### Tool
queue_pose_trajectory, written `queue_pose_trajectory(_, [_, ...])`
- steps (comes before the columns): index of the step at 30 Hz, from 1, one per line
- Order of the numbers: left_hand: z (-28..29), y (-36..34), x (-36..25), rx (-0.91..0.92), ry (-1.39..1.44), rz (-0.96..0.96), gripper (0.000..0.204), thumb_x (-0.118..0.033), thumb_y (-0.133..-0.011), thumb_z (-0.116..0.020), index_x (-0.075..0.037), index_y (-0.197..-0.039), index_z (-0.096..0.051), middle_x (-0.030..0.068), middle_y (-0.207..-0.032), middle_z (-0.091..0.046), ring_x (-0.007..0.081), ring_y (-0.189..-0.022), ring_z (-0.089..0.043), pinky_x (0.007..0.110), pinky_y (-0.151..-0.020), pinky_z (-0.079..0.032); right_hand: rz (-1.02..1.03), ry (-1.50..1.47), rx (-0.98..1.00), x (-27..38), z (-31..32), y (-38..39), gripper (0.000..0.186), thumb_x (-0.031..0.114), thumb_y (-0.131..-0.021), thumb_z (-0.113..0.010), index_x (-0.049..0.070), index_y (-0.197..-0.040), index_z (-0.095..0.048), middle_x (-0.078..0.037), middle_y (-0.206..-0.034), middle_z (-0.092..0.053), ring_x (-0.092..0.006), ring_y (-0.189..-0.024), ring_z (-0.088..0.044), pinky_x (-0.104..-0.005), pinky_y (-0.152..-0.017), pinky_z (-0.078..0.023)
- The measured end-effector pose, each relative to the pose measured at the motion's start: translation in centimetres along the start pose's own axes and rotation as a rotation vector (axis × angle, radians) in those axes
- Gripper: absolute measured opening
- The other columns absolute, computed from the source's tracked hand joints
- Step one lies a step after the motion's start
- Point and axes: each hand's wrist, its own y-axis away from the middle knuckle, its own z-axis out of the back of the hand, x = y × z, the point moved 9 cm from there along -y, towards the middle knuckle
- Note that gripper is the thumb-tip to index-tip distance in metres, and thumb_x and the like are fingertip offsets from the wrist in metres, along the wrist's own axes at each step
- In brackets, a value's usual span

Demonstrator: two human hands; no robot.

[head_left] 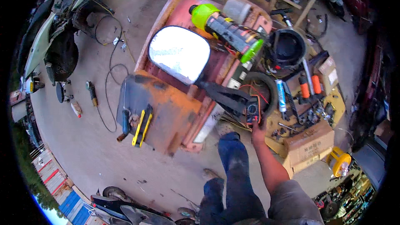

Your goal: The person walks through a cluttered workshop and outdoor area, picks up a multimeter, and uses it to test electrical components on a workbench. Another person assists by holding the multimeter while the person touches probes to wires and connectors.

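My right hand [258,130] is closed round the lower end of a multimeter [252,109] with a dark face, a round dial and an orange-red edge. A red wire [259,92] curves above the meter. Just left of it a black, strap-like piece [225,96] reaches toward a mirror [179,53]. That mirror lies, bright side up, on a rusty red metal frame [200,131]. Behind the meter, to the right, is a black tyre [271,100]. My left hand does not show.
A yellow-and-black cutter [143,126] and a screwdriver [125,121] lie on the rusty sheet. A green-capped bottle [227,31] rests on the frame. At right are a black bucket [288,49], a sealant tube [281,96] and a cardboard box [309,143]. An angle grinder [92,93] with its cord lies left.
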Motion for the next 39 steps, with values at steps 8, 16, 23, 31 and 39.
queue_pose_trajectory(8, [-3.0,4.3,-5.4,-0.172,0.011,-0.536,0.022,-0.014,-0.089,-0.063,0.005,-0.100,-0.063,0.0106,-0.080,-0.067,0.0181,-0.072,-0.062,0.032,-0.070,-0.051,-0.019,0.073,0.375,21.5,1.3,18.5,0.056,0.005,-0.091,-0.056,0.001,-0.141,-0.031,-0.011,-0.131,-0.046,-0.0201,-0.118,-0.047,-0.0363,-0.094,-0.046])
queue_pose_trajectory(16, [-1.9,18.8,-12.1,0.055,0.192,-1.003,0.036,-0.025,-0.090,-0.063,0.003,-0.112,-0.059,0.0095,-0.102,-0.065,0.0190,-0.091,-0.062,0.033,-0.086,-0.048,0.064,0.296,0.838,32.6,-5.2,44.8,0.069,0.017,-0.088,-0.062,-0.004,-0.144,-0.027,-0.015,-0.142,-0.040,-0.0231,-0.130,-0.039,-0.0355,-0.109,-0.029])
queue_pose_trajectory(23, [11.7,33.1,-5.9,0.008,0.773,-1.583,0.040,-0.031,-0.089,-0.063,-0.004,-0.117,-0.056,0.0092,-0.104,-0.063,0.0216,-0.090,-0.062,0.036,-0.077,-0.053,0.363,0.159,1.427,32.1,-15.1,72.1,0.070,0.022,-0.088,-0.065,0.002,-0.144,-0.029,-0.007,-0.131,-0.049,-0.0171,-0.113,-0.050,-0.0290,-0.089,-0.044])
queue_pose_trajectory(31, [30.9,35.3,6.0,-0.096,1.379,-1.488,0.030,-0.018,-0.090,-0.059,0.000,-0.114,-0.056,0.0064,-0.100,-0.064,0.0158,-0.087,-0.063,0.031,-0.077,-0.053,-0.005,0.664,1.806,22.7,-22.8,88.1,0.063,0.006,-0.078,-0.075,0.002,-0.134,-0.046,-0.007,-0.115,-0.057,-0.0154,-0.107,-0.054,-0.0302,-0.089,-0.046])
queue_pose_trajectory(39, [52.4,34.6,8.7,-0.315,1.820,-1.533,0.033,-0.029,-0.090,-0.054,-0.002,-0.109,-0.056,0.0050,-0.094,-0.062,0.0162,-0.083,-0.061,0.032,-0.074,-0.051,0.244,0.858,2.076,9.6,-41.3,86.3,0.029,0.016,-0.089,-0.065,0.006,-0.116,-0.061,-0.004,-0.109,-0.063,-0.0175,-0.100,-0.058,-0.0329,-0.089,-0.047])
